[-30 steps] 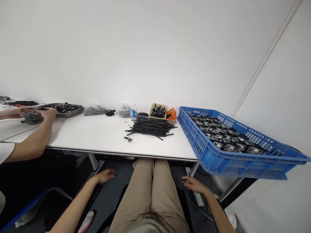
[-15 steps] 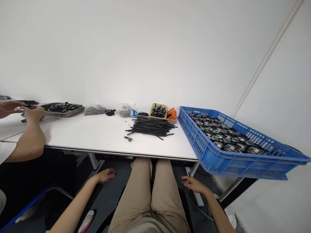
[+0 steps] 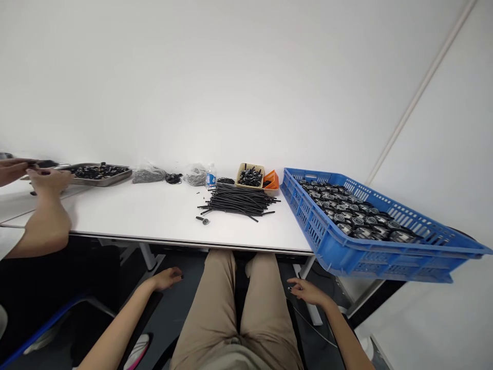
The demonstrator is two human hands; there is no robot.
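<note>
My left hand (image 3: 168,278) hangs relaxed over the end of a chair armrest, its fingers loosely apart with nothing in them. On the other side my right hand (image 3: 306,291) is held out below the table edge, fingers spread and holding nothing. Both hands are apart from the white table (image 3: 154,216). On the table in front of me lies a pile of black tubes (image 3: 239,200). Nearer the front edge is a small part with a round grey disc (image 3: 205,221) and a short black stem.
A blue crate (image 3: 346,252) of round black-and-silver parts overhangs the table at right. Behind the tubes are a cream basket (image 3: 239,174), an orange basket (image 3: 274,180) and a bottle (image 3: 211,178). A metal tray (image 3: 103,181) stands left, beside a co-worker's hands (image 3: 48,180).
My knees have moved further apart, while my hands stay almost where they were. The co-worker's hands have shifted slightly at the left. The view has shifted a little.
</note>
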